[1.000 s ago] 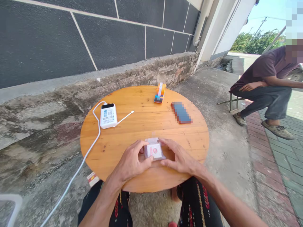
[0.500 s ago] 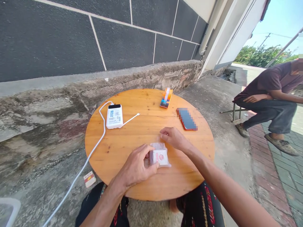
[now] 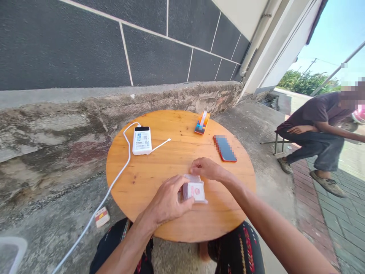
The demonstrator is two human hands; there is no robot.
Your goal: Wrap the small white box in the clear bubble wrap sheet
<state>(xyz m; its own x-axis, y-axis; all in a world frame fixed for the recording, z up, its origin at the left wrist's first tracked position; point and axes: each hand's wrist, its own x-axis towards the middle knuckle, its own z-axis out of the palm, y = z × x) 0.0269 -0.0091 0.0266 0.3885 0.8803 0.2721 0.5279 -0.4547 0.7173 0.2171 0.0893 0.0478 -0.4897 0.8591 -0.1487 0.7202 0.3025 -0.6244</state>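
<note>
Head camera view: seated at a round wooden desk outdoors, a person gripped a small clear plastic packet holding a white-and-red card. The left hand pinched the packet's near-left edge against the desk, while the right hand pinched its far, top edge with fingertips together. The packet lay near the desk's front, and judging by the flap under the right fingers, it appeared only partly opened, its contents not yet out. Farther back sat a white power bank with its cable, a phone and an orange tape dispenser. Another person sat well apart at right.
</note>
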